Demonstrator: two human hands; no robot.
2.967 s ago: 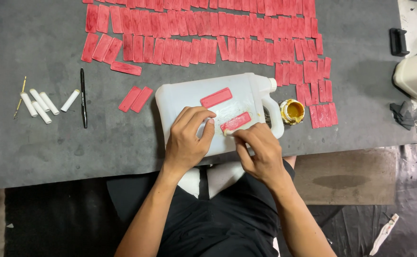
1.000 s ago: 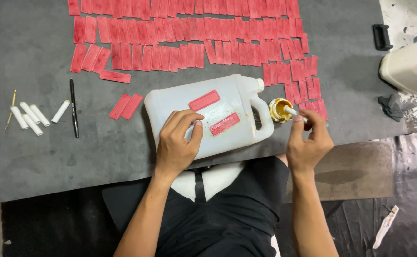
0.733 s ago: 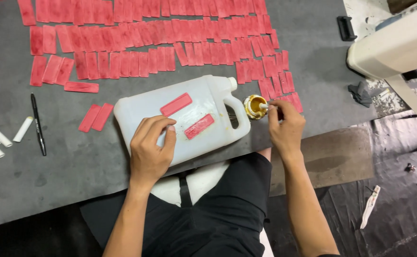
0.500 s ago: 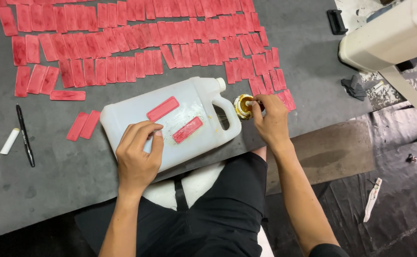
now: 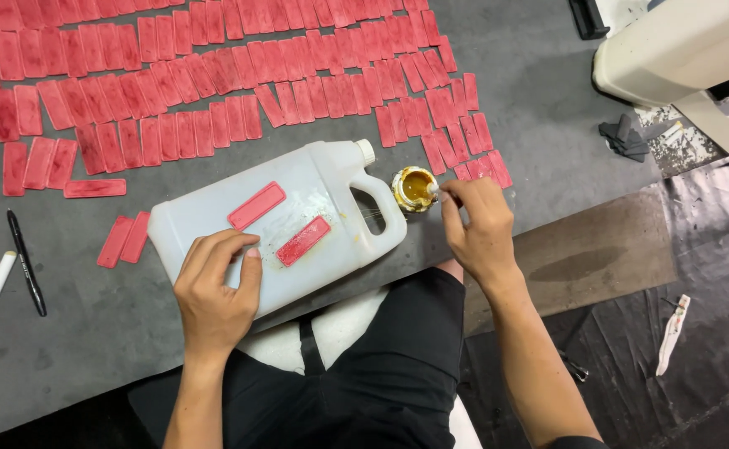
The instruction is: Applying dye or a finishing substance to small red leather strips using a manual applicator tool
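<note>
1. Grey felt-like tabletop carries everything; across its far part lie rows of red flat strips, as they did three seconds ago.
2. White plastic jug, lying on its side at the table's near edge, is the landmark. Two red rectangular strips rest on its upper face, unmoved.
3. The left hand lies flat on the jug's near corner, fingers spread, clasping nothing, as earlier.
4. The right hand has left the jug's face and now sits just right of its handle, fingers pinched on a small white applicator.
5. The applicator tip dips into a small round pot of yellow glue beside the jug's neck; judging by this, fresh glue is being picked up.
</note>
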